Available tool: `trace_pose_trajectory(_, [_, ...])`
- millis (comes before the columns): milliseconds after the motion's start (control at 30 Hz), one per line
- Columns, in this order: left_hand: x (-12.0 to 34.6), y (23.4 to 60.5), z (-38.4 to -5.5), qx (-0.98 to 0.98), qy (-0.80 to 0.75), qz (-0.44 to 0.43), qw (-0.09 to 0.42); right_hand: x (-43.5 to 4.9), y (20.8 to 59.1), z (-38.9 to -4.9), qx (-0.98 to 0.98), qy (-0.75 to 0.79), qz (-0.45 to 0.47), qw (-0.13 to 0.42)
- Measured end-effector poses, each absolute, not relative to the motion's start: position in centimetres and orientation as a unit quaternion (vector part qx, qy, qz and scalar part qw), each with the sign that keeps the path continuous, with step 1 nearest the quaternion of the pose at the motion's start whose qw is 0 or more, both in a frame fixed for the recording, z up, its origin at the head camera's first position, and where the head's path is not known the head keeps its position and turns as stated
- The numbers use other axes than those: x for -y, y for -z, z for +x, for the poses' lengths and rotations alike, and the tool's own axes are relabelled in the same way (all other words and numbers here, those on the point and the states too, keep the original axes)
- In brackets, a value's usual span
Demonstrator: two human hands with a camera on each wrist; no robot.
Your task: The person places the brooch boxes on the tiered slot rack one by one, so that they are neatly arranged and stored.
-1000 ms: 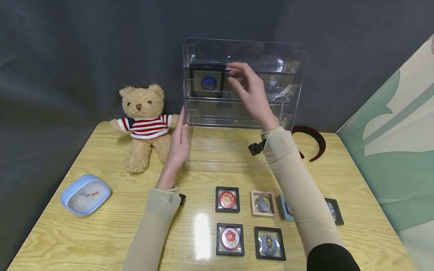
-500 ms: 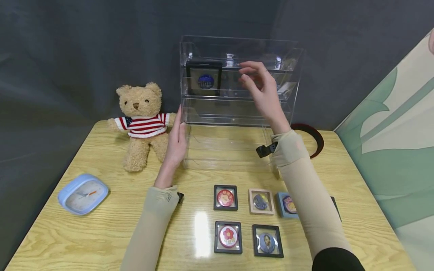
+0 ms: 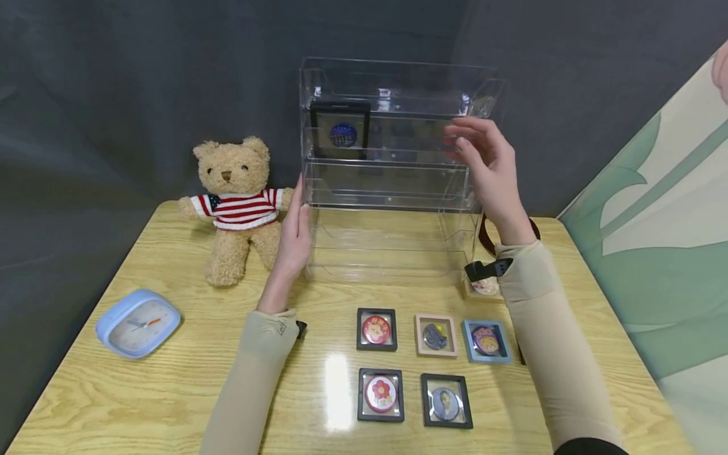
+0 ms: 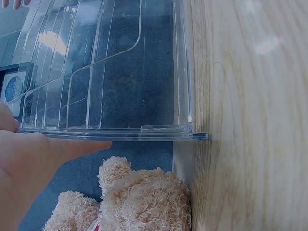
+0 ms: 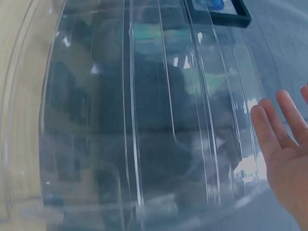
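Note:
A clear acrylic display rack with stepped tiers stands at the back of the table. On its upper left tier leans a black frame with a round blue badge inside. My left hand rests against the rack's left side, its fingers straight; the left wrist view shows them along the clear side panel. My right hand is in front of the rack's upper right end, with nothing between its loosely bent fingers. In the right wrist view the right hand appears beside the rack's tiers.
Several framed badges lie in front of the rack, among them a red badge, a blue frame and a flower badge. To the left sit a teddy bear and a blue clock. A dark headband is partly behind my right wrist.
My right hand has moved away from the black frame, to the right and slightly down. The left hand stays at the rack's side, and the black frame stays on its tier.

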State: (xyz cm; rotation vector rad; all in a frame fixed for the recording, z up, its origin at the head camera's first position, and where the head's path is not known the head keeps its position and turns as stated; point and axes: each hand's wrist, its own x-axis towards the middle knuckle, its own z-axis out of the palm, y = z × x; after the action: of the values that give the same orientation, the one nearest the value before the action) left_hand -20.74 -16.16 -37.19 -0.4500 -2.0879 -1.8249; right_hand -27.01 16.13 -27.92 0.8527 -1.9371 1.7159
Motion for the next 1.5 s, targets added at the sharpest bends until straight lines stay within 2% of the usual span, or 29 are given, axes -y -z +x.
trace_pose_trajectory(200, [16.4,39.8,-22.8,0.736,0.637,-0.153,0.170,-19.0,28.8,-25.8,0.687,-0.632,0.290,0.210])
trace_pose_trajectory(367, [16.4,40.3,-23.2,0.739,0.630,-0.157,0.177,-21.4,29.7,-24.9,0.684,-0.649,0.263,0.205])
trace_pose_trajectory(667, [16.0,36.8,-20.6,0.733,0.644,-0.152,0.155,-24.9,31.9,-23.0,0.667,-0.684,0.231,0.183])
trace_pose_trajectory(900, [16.1,36.7,-20.6,0.738,0.639,-0.149,0.159,-28.0,34.5,-21.8,0.692,-0.676,0.212,0.135])
trace_pose_trajectory(1133, [16.1,36.7,-20.6,0.735,0.638,-0.155,0.170,-30.8,37.4,-21.1,0.735,-0.647,0.195,0.063])
trace_pose_trajectory(1333, [16.1,36.7,-20.6,0.738,0.636,-0.150,0.169,-32.6,39.7,-20.1,0.788,-0.586,0.189,0.000])
trace_pose_trajectory(1500, [16.0,36.7,-20.5,0.739,0.635,-0.147,0.168,-33.6,41.3,-19.1,0.834,-0.522,0.173,-0.032])
